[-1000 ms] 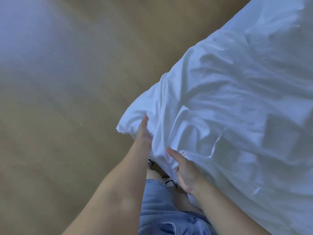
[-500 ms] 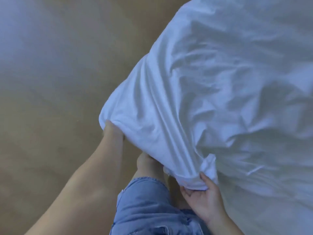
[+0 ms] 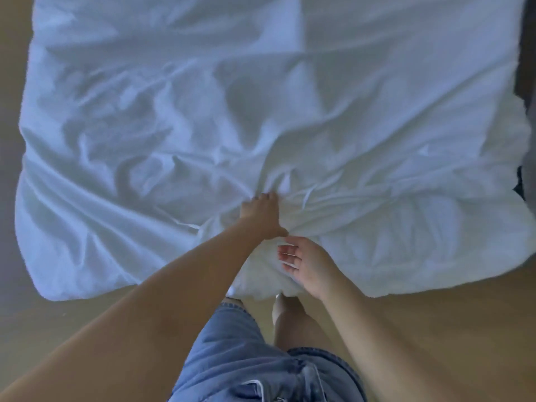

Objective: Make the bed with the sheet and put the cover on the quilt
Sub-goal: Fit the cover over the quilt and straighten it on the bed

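Observation:
A large white quilt in its cover [image 3: 203, 111] lies spread and creased across the floor, filling most of the head view. My left hand [image 3: 262, 214] reaches forward near the quilt's near edge and is shut on a bunch of the white fabric, which gathers into folds around my fingers. My right hand [image 3: 304, 265] sits just below it at the near edge, palm partly up and fingers apart, touching the fabric without gripping it.
Tan wooden floor [image 3: 435, 329] shows in front of the quilt and along its left side. My legs in blue denim shorts [image 3: 246, 358] stand at the near edge. A dark object [image 3: 526, 68] lies at the far right edge.
The view has swung from the quilt's lifted corner to the whole quilt lying flat. My left hand moved onto the middle of the near edge and gripped it; my right hand let go of the corner.

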`<state>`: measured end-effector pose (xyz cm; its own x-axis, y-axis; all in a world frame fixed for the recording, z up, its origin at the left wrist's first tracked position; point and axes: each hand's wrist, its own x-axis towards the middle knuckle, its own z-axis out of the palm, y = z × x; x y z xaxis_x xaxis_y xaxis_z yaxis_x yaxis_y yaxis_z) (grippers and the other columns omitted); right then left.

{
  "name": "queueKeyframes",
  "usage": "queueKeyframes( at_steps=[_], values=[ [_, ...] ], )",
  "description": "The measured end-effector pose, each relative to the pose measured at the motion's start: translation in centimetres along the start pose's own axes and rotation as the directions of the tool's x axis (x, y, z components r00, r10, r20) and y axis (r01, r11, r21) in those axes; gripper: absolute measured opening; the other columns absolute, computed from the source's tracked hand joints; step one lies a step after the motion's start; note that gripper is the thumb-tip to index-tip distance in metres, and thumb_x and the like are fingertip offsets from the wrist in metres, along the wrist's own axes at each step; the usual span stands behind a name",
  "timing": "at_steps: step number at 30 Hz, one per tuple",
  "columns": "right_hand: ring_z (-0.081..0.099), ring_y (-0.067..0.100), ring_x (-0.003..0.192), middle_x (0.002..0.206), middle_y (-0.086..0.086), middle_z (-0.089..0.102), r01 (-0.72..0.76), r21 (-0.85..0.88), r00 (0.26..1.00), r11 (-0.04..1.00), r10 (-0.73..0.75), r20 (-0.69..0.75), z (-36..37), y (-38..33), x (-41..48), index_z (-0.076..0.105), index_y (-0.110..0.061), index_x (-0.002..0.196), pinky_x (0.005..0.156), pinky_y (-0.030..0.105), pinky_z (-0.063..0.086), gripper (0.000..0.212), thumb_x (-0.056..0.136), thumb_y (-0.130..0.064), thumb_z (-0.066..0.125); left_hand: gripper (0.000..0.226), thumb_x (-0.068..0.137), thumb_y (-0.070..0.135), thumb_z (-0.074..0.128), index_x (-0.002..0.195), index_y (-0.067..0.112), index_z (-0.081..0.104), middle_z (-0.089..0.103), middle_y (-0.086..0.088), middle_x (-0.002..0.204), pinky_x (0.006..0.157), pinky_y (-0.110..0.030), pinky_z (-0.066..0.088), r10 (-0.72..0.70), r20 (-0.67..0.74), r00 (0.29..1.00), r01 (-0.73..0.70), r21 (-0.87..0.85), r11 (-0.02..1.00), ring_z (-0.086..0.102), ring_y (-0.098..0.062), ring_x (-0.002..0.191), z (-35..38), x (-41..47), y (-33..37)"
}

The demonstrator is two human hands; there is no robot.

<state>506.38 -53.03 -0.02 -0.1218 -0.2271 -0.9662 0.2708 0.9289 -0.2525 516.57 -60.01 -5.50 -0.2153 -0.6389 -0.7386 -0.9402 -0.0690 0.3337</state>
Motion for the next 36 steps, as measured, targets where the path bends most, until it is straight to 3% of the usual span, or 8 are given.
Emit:
queueKeyframes(
  at_steps=[7,13,20,24,27,29,33,36],
  values=[
    [0.054,0.019,0.077,0.084,0.007,0.06,0.297,-0.357,0.918,0.886,-0.368,-0.149,-17.4,-3.0,1.3,0.059,-0.008,0.081,0.07,0.028,0.04,0.013,0.089,-0.012,0.049,0.094,0.079,0.05,0.067,0.145,0.011,0.013,0.034,-0.016,0.14,0.098,-0.043,0.039,0.043,-0.176,0.983,0.001,0.243,0.97,0.04,-0.033,0.126,4.8,4.7,12.4],
    [0.056,0.019,0.09,0.093,-0.002,0.057,0.314,-0.654,0.848,0.688,-0.514,-0.133,-32.5,-6.4,3.8,0.056,-0.013,0.104,0.072,0.028,0.044,0.016,0.092,-0.013,0.045,0.081,0.085,0.039,0.064,0.145,0.013,0.015,0.043,-0.017,0.133,0.091,-0.042,0.041,0.071,-0.164,0.984,-0.021,0.291,0.957,0.046,-0.035,0.121,5.3,9.5,25.0],
    [0.038,0.03,0.125,0.138,0.011,0.037,0.306,-0.833,0.674,0.462,-0.723,-0.153,-40.0,-11.8,7.5,0.034,-0.012,0.14,0.095,0.036,0.037,0.059,0.088,-0.019,0.059,0.013,0.092,0.017,0.046,0.099,0.008,0.052,0.057,-0.01,0.084,0.065,-0.03,0.037,0.421,0.043,0.906,-0.419,-0.051,0.907,0.058,-0.03,0.083,7.2,4.8,38.4],
    [0.036,0.034,0.124,0.142,0.015,0.031,0.319,-0.832,0.548,0.454,-0.805,-0.229,-42.9,-16.7,9.7,0.03,-0.014,0.144,0.097,0.041,0.036,0.064,0.088,-0.027,0.058,0.014,0.086,0.009,0.049,0.073,0.004,0.048,0.043,0.004,0.055,0.05,-0.022,0.03,0.41,-0.026,0.912,-0.383,-0.414,0.825,0.036,-0.008,0.048,5.6,0.0,43.1],
    [0.041,0.034,0.119,0.133,0.015,0.041,0.395,-0.773,0.455,0.496,-0.837,-0.304,-45.8,-20.8,11.1,0.042,-0.006,0.132,0.092,0.042,0.037,0.067,0.08,-0.039,0.069,0.02,0.082,0.008,0.052,0.067,-0.001,0.043,0.034,0.006,0.05,0.047,-0.021,0.025,0.378,-0.007,0.926,-0.347,-0.413,0.842,0.029,-0.007,0.045,2.6,0.1,45.4],
    [0.042,0.033,0.119,0.13,0.012,0.045,0.419,-0.759,0.48,0.498,-0.831,-0.281,-47.9,-23.8,12.1,0.043,-0.006,0.128,0.091,0.042,0.038,0.073,0.075,-0.044,0.072,0.022,0.079,0.008,0.055,0.066,-0.003,0.042,0.031,0.006,0.049,0.046,-0.02,0.024,0.362,0.039,0.931,-0.317,-0.401,0.859,0.027,-0.007,0.043,0.8,0.5,47.0],
    [0.045,0.031,0.119,0.125,0.009,0.049,0.341,-0.938,0.716,0.066,-0.665,0.214,-49.3,-26.5,14.6,0.041,-0.013,0.129,0.091,0.039,0.038,0.052,0.086,-0.036,0.061,0.027,0.075,0.027,0.067,0.095,0.014,0.054,0.055,0.008,0.067,0.052,-0.022,0.04,0.18,-0.041,0.983,-0.184,-0.134,0.974,0.054,-0.008,0.057,-0.7,3.7,50.7],
    [0.055,0.032,0.108,0.115,0.012,0.058,0.407,-0.905,0.655,0.125,-0.73,0.194,-51.0,-27.1,15.1,0.047,-0.01,0.12,0.084,0.035,0.039,0.03,0.09,-0.007,0.043,0.06,0.079,0.034,0.066,0.127,0.017,0.035,0.054,0.001,0.087,0.068,-0.029,0.041,-0.035,-0.151,0.988,0.071,0.243,0.967,0.059,-0.023,0.088,1.0,8.7,53.1]
  ],
)
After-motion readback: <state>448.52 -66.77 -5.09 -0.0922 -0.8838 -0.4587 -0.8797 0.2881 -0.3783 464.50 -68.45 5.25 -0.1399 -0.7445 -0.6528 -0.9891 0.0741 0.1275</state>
